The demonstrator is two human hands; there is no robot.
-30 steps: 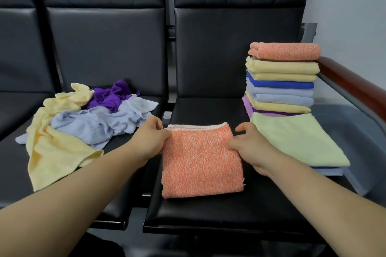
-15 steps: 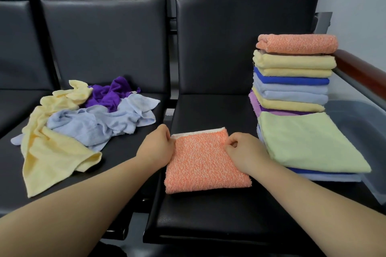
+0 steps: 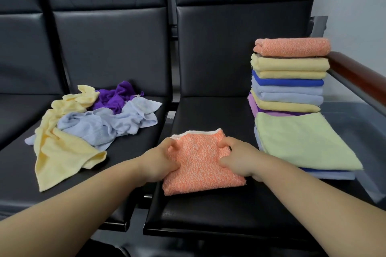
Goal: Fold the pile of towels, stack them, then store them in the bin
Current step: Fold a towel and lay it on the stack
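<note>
Orange folded towel [image 3: 200, 166] on the black seat [image 3: 208, 213]; left hand [image 3: 159, 164] and right hand [image 3: 240, 160] each grip a side edge with curled fingers. Folded stack [image 3: 289, 81] stands just right, beside what seems a translucent bin [image 3: 359, 129].

Landmark: folded orange terry towel [image 3: 200, 165].
- Behind and in front of it: bare black leather seat [image 3: 208, 210], open for passage.
- Right, just beside: tall multicoloured stack of folded towels [image 3: 288, 98] blocks the way.
- Left, well apart: crumpled pile of loose yellow, blue and purple towels [image 3: 94, 125], with a bare strip between.

Soft even indoor light, faint shadows, wide-angle bowing at edges.
</note>
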